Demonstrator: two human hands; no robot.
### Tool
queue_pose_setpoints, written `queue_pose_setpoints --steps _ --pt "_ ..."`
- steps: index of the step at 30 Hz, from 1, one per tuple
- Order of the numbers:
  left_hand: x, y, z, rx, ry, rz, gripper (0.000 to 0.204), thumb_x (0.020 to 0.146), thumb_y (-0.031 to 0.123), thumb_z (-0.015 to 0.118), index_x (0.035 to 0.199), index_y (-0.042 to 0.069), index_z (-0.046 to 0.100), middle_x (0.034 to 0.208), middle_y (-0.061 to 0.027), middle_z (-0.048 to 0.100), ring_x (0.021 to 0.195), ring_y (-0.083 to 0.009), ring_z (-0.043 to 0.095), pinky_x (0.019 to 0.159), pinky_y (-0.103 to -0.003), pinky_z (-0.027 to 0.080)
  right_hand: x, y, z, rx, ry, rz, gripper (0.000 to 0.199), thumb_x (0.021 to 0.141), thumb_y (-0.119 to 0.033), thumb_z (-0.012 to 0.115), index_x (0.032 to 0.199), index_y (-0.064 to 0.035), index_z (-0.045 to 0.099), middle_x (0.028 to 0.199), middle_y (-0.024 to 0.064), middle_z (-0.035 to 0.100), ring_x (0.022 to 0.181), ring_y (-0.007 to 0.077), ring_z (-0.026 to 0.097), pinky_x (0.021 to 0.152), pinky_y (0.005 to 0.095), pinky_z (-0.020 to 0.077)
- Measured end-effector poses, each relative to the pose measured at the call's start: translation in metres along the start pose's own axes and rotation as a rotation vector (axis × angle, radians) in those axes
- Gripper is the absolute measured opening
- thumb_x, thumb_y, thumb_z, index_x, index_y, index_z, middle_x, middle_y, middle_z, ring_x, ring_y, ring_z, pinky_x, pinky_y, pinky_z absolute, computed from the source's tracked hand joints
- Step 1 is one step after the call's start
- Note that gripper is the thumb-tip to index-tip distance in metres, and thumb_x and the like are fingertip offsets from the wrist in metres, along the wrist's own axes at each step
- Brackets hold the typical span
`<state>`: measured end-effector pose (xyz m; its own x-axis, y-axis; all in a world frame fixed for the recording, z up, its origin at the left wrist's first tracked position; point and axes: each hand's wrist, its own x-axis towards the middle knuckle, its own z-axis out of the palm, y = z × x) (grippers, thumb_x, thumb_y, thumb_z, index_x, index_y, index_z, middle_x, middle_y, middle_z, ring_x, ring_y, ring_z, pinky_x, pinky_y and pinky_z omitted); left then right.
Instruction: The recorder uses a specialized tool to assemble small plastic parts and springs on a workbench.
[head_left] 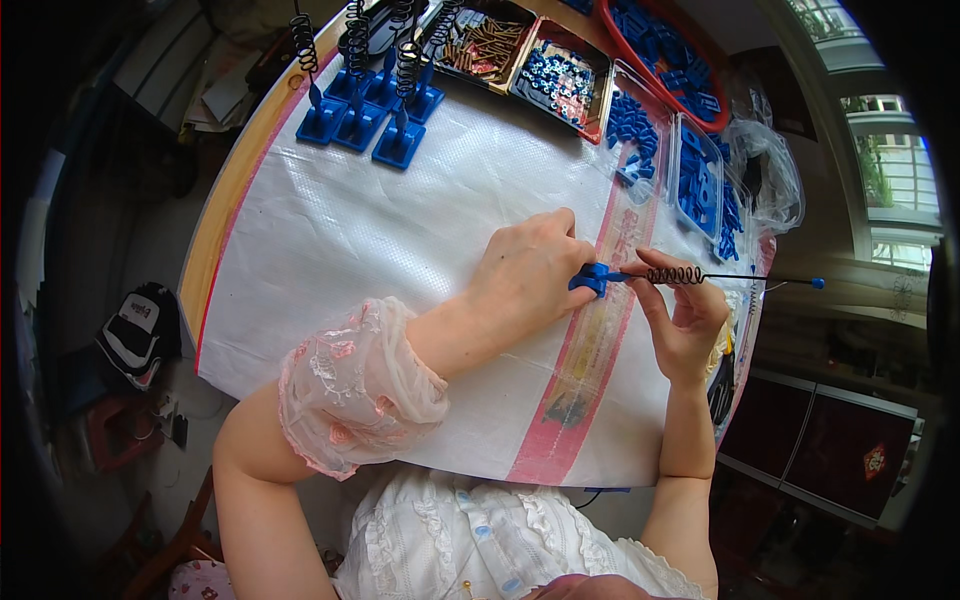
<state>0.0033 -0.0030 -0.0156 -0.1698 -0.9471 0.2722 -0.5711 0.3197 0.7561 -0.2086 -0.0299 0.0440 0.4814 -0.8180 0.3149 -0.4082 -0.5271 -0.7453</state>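
L hand lies knuckles-up over the middle of the table, fingers curled together and pinching a blue plastic base at its fingertips. R hand sits just beside it toward the right edge, palm turned up, thumb and forefinger pinched on the black coil spring that runs out of the base. A thin black rod carries on from the spring past the right edge, ending in a small blue tip. Base, spring and rod are one piece, held between both hands just above the white woven sheet covering the table; can't tell if the base touches the sheet.

Sheet has a pink printed stripe running from far edge to near edge, passing under the hands.

Far left corner: group of finished pieces, blue bases standing on the sheet w/ black springs upright. Far edge, middle: tray of brown metal pins, next to it a tray of small silver and blue bits. Far right corner: red basin full of blue parts. Along right edge: clear boxes w/ blue parts, plus a crumpled clear plastic bag.

L forearm wears a sheer pink lace sleeve cover. Off the left edge, on the floor, a black and white cap
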Motion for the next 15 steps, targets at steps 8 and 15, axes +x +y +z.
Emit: queue_pose_setpoints --steps 8,15 --pt "-0.0003 -0.0002 0.0 -0.001 0.01 0.011 0.026 0.083 0.03 0.087 0.102 0.013 0.083 0.093 -0.0096 0.067 0.084 -0.0289 0.07 0.073 -0.041 0.057 -0.0009 0.0021 0.0003 0.005 0.004 -0.006 0.034 0.088 0.011 0.076 0.121 0.0033 0.075 0.099 0.0111 0.081 0.092 0.0152 0.076 0.085 0.0273 0.0566" --pt "-0.0001 -0.0004 0.0001 0.0 0.003 0.009 0.027 0.083 0.031 0.087 0.103 0.014 0.083 0.094 -0.0095 0.067 0.084 -0.0289 0.071 0.073 -0.041 0.057 -0.0002 -0.0006 0.0 -0.003 -0.011 -0.015 0.037 0.086 0.012 0.077 0.122 0.0035 0.075 0.1 0.0117 0.081 0.093 0.0158 0.077 0.087 0.0278 0.0576"
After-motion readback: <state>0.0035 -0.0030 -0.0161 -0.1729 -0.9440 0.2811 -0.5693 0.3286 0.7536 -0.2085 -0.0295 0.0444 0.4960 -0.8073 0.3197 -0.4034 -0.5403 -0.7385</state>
